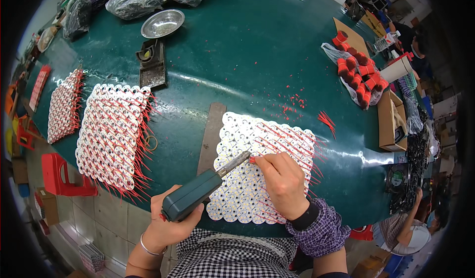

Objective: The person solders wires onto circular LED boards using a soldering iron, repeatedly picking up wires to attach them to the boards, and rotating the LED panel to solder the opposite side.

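Note:
My left hand [170, 226] is wrapped round the dark green body of a soldering gun [193, 196]. Its metal tip points up and right over a white panel [237, 189] of round circuit boards. My right hand [284, 181] is closed in a pinch on short red wires [252, 160], right beside that tip. Rows of red wires stick out from the panel's right side, while its left part is bare of them. A flat grey metal bar [210, 134] lies along the panel's left edge.
Wired panels [109, 134] stand to the left. Behind them are a soldering iron stand [152, 65] and a metal bowl [163, 23]. Loose red wires [326, 122], red wire bundles [361, 75] and a cardboard box [388, 124] lie right. Another person [415, 233] sits at lower right.

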`<state>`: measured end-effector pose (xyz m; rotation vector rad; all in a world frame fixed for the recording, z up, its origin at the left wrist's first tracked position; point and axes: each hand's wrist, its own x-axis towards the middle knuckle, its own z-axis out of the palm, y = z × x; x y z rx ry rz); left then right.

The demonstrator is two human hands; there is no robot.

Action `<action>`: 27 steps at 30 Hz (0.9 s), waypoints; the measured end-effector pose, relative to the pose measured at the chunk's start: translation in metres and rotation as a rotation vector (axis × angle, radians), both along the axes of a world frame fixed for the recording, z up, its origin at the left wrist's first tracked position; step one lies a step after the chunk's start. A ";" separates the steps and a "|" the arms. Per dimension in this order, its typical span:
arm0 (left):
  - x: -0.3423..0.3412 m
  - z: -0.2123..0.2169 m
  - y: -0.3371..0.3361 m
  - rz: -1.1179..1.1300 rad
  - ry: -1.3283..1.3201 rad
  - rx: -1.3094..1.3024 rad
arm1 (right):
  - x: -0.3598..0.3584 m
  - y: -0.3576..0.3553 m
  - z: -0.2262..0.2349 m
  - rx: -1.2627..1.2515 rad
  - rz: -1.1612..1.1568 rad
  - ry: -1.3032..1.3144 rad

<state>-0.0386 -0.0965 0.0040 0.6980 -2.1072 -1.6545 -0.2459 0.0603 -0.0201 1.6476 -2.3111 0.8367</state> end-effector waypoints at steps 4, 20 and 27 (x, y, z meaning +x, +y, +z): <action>0.000 -0.001 0.000 -0.011 -0.020 0.006 | 0.000 -0.001 0.001 0.003 0.002 -0.006; 0.010 -0.006 0.004 0.039 0.052 -0.160 | 0.001 0.001 0.000 0.039 0.006 0.045; 0.015 -0.005 0.004 0.056 0.067 -0.157 | 0.010 0.014 0.015 0.032 -0.004 0.034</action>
